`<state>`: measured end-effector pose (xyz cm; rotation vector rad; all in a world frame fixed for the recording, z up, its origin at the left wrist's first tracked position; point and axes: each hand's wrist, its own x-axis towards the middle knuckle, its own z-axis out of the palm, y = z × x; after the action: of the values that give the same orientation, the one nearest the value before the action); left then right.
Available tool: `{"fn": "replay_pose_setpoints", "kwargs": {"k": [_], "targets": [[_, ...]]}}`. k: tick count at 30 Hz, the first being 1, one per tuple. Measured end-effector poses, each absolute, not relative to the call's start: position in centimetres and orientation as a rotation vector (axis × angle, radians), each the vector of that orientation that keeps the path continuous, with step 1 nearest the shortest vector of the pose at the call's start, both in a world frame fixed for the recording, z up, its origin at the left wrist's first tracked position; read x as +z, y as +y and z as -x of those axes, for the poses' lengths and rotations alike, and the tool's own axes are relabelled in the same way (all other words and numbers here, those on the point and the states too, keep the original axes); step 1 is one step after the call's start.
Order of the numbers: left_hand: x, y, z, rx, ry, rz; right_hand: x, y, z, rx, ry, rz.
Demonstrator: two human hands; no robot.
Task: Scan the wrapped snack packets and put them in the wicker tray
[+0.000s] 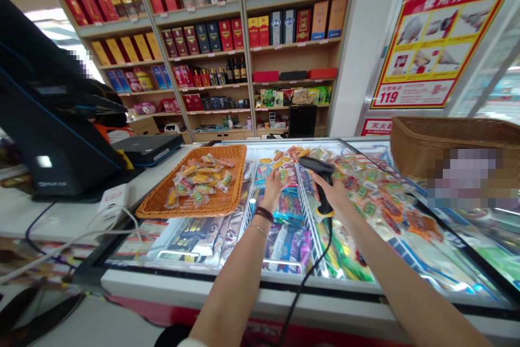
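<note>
A black handheld barcode scanner (325,207) is in my right hand (336,195), with my fingers wrapped round its handle and its cable hanging down over the freezer's front. Its head points left, towards my left hand (273,187). That hand pinches a small snack in a clear wrapper (283,176) above the freezer's glass top. To the left, an orange wicker tray (239,174) holds several wrapped yellow snacks (203,178). More packaged snacks (365,187) lie spread over the glass right of my right hand, and a few lie beyond both hands.
Below the glass are white wire baskets with ice-cream packs (284,244). A brown wicker basket (406,146) stands at the right. At the left are a dark checkout terminal (52,136), a flat black device (148,148) and a white cable (73,240). Shelves of boxes line the back wall.
</note>
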<state>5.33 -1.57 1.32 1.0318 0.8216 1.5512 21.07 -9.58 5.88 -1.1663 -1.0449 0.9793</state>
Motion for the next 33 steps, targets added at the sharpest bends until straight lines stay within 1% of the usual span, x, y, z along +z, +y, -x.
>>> {"fn": "replay_pose_setpoints", "kwargs": {"k": [4, 17, 33], "targets": [[1.4, -1.4, -5.1, 1.496, 0.66, -0.768, 6.0, -10.2, -20.5, 1.026, -1.15, 1.154], [2.1, -1.6, -4.4, 1.448, 0.664, -0.685, 5.7, -10.3, -20.2, 0.971, -1.257, 1.147], [2.2, -3.3, -4.1, 1.514, 0.613, -1.006, 6.0, -10.9, -20.0, 0.891, -1.367, 1.194]]}}
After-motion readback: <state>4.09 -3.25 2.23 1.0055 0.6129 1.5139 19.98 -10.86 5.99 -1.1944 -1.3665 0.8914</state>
